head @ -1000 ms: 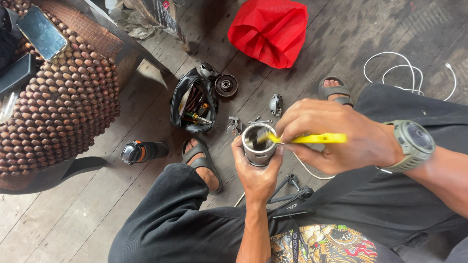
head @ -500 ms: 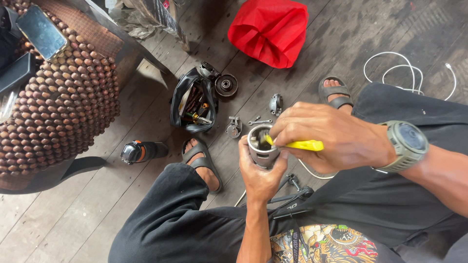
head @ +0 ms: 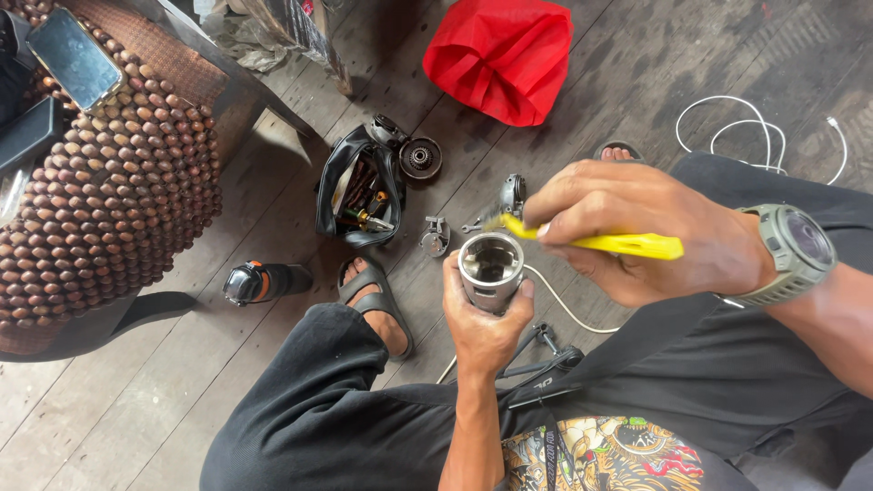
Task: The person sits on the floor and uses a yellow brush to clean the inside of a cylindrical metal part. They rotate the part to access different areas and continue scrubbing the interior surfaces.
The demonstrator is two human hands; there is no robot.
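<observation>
A hollow metal cylinder (head: pixel 491 269), open end up, is gripped upright in the left hand (head: pixel 485 327), whose fingers are wrapped tightly around its lower half above the lap. A yellow-handled brush (head: pixel 607 240) is pinched in the right hand (head: pixel 637 232), closed firmly about the handle, and its bristled tip is held at the cylinder's upper rim, just touching or just above it; which of the two cannot be told.

The step in hand is judged to be the brushing of the rim and bore. It is best done with the cylinder kept steady and upright while the brush alone is moved, so that loosened dirt is carried out over the edge and not down into the bore. Short strokes around the rim are advised, with the cylinder turned a little in the left hand between them. Light pressure is enough; the bristles would only be splayed by a hard push.

On the plank floor (head: pixel 227 382) beyond the knees, a black tool pouch (head: pixel 359 200) lies open, with small metal parts (head: pixel 435 236) just beside it, a red bag (head: pixel 505 56) farther off and a white cable (head: pixel 737 127) to the right. These are left well apart from the hands.
</observation>
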